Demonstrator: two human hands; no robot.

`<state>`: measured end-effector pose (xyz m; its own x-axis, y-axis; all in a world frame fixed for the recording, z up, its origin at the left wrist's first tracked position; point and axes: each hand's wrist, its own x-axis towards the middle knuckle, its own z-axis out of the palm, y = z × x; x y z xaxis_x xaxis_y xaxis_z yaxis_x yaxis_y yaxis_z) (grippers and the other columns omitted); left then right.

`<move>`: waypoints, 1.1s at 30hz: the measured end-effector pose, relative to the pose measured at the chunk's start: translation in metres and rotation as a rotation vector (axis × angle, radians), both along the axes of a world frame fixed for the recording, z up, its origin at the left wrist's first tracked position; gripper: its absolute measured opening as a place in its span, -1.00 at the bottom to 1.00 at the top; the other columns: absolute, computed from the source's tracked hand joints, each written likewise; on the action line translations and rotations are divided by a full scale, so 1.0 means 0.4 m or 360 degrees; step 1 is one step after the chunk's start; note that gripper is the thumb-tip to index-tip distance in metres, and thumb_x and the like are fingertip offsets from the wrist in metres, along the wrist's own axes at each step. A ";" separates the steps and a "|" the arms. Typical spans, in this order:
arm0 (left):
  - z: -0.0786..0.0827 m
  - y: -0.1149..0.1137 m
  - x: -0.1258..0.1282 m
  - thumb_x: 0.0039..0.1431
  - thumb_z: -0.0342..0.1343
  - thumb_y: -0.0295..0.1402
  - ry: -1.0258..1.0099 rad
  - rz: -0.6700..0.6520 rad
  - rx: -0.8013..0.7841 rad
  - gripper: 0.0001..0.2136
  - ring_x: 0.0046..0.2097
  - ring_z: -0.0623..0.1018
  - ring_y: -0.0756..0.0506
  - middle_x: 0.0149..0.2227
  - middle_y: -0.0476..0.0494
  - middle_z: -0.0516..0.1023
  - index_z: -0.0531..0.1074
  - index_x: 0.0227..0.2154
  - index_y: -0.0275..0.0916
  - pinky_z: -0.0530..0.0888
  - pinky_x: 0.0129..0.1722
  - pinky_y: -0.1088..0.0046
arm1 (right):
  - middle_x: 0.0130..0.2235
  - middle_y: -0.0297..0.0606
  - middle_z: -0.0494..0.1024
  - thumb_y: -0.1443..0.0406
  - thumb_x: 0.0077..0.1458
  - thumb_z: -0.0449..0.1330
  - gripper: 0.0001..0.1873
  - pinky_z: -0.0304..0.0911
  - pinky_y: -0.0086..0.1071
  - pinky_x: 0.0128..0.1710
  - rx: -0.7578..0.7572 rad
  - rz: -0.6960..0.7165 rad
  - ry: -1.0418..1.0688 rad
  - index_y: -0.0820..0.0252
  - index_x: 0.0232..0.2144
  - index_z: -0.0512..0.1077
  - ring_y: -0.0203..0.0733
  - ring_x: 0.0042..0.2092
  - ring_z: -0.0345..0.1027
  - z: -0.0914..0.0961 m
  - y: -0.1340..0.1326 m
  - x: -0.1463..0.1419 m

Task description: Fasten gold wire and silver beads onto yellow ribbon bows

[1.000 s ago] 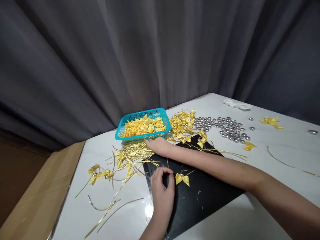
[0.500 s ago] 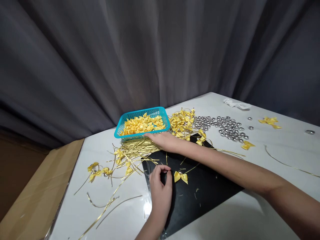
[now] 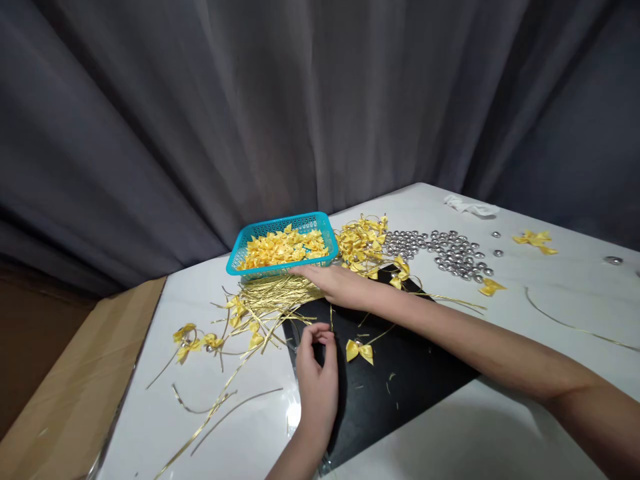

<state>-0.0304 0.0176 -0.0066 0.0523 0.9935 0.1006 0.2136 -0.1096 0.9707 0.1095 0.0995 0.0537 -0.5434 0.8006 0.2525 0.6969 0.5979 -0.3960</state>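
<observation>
Beside the basket (image 3: pixel 270 270), right fingers (image 3: pixel 306 270) are partly hidden.

1. Satin-like cloth in the yellow ribbon bows (image 3: pixel 283 249), smooth with a soft sheen.
2. Shiny metallic foil look on the gold twist ties (image 3: pixel 275 292).
3. Polished, mirror-bright metal look on the silver beads (image 3: pixel 456 256).
4. Smooth teal plastic, perforated, for the basket (image 3: pixel 265 270).
5. Smooth, dark, mostly matt face on the black mat (image 3: pixel 375 413).
6. Smooth white, glossy under the light, for the table (image 3: pixel 240 440).
7. Matt, softly folded cloth in the grey curtain (image 3: pixel 320 100).
8. Dull brown cardboard look on the panel (image 3: pixel 95 373).
</observation>
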 end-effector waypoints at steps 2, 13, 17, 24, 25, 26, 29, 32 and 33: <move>0.002 -0.001 -0.002 0.13 0.01 -0.27 -0.0094 0.0021 -0.0057 -0.77 -0.26 0.45 -0.06 -0.36 -0.09 0.45 0.34 -0.19 -0.25 0.36 -0.17 0.42 | -0.03 -0.05 0.39 0.64 -0.06 -0.12 -0.42 0.22 -0.28 -0.07 -0.0013 0.0003 0.0244 0.29 0.04 0.17 -0.17 -0.03 0.29 0.004 -0.029 -0.006; 0.020 -0.022 -0.010 0.14 0.02 -0.14 -0.0402 -0.0121 -0.0173 -0.60 -0.09 0.46 -0.14 -0.15 -0.17 0.50 0.32 -0.01 -0.22 0.42 -0.21 0.45 | -0.38 -0.38 0.21 0.42 0.16 -0.05 -0.83 0.21 -0.50 -0.36 -0.1149 0.0008 0.1379 0.22 -0.16 0.14 -0.42 -0.40 0.17 -0.011 -0.261 -0.011; 0.018 -0.030 -0.012 0.10 0.10 -0.19 -0.0474 -0.0278 -0.0161 -0.69 -0.26 0.51 -0.08 -0.27 -0.13 0.53 0.40 -0.13 -0.24 0.42 -0.30 0.50 | -0.35 -0.39 0.25 0.47 0.06 0.07 -0.77 0.24 -0.51 -0.34 -0.1249 -0.0072 0.1617 0.20 -0.21 0.18 -0.46 -0.42 0.22 -0.025 -0.282 -0.002; 0.013 -0.004 -0.026 -0.07 0.24 -0.33 -0.1022 -0.0709 -0.0775 -0.82 -0.62 0.32 0.08 -0.72 0.07 0.33 0.47 -0.40 -0.31 0.29 -0.52 0.61 | -0.41 -0.41 0.35 0.38 0.00 0.20 -0.74 0.23 -0.55 -0.48 -0.1444 -0.0024 0.1962 0.23 -0.27 0.20 -0.49 -0.51 0.31 -0.037 -0.273 0.021; 0.017 0.002 -0.027 -0.10 0.25 -0.34 -0.1094 -0.0708 -0.0860 -0.84 -0.59 0.36 0.08 -0.69 0.03 0.38 0.47 -0.45 -0.32 0.32 -0.49 0.60 | -0.41 -0.41 0.36 0.36 -0.01 0.23 -0.72 0.24 -0.54 -0.47 -0.1465 -0.0011 0.2009 0.23 -0.27 0.20 -0.47 -0.51 0.34 -0.040 -0.271 0.025; 0.022 0.007 -0.028 -0.13 0.27 -0.35 -0.1158 -0.0719 -0.0944 -0.84 -0.56 0.40 0.06 -0.66 0.00 0.42 0.48 -0.49 -0.32 0.35 -0.45 0.59 | -0.41 -0.41 0.37 0.35 -0.03 0.25 -0.69 0.25 -0.53 -0.47 -0.1482 0.0003 0.2055 0.24 -0.27 0.20 -0.44 -0.49 0.38 -0.042 -0.270 0.028; 0.031 0.016 -0.030 -0.18 0.32 -0.38 -0.1303 -0.0702 -0.1089 -0.85 -0.49 0.47 0.03 -0.59 -0.06 0.51 0.48 -0.54 -0.32 0.41 -0.42 0.59 | -0.42 -0.39 0.41 0.36 -0.08 0.29 -0.65 0.25 -0.54 -0.47 -0.1533 0.0025 0.2157 0.24 -0.28 0.20 -0.36 -0.45 0.45 -0.046 -0.267 0.037; 0.029 0.018 -0.033 -0.23 0.35 -0.43 -0.1409 -0.0689 -0.1168 -0.84 -0.50 0.49 0.05 -0.57 -0.06 0.53 0.49 -0.55 -0.32 0.44 -0.43 0.62 | -0.41 -0.33 0.45 0.35 -0.07 0.28 -0.68 0.27 -0.53 -0.45 -0.1649 0.0024 0.2264 0.28 -0.28 0.25 -0.30 -0.41 0.48 -0.045 -0.269 0.043; 0.028 0.018 -0.034 -0.25 0.37 -0.45 -0.1444 -0.0682 -0.1188 -0.84 -0.49 0.50 0.05 -0.57 -0.05 0.54 0.49 -0.56 -0.32 0.46 -0.42 0.63 | -0.40 -0.30 0.46 0.35 -0.07 0.28 -0.69 0.29 -0.52 -0.43 -0.1696 0.0018 0.2322 0.28 -0.27 0.27 -0.28 -0.38 0.48 -0.045 -0.270 0.046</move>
<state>-0.0441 0.0250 0.0045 0.5920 0.7437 -0.3106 -0.4813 0.6353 0.6039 0.1277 -0.0087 0.0358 -0.3845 0.9193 -0.0840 -0.5277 -0.2936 -0.7971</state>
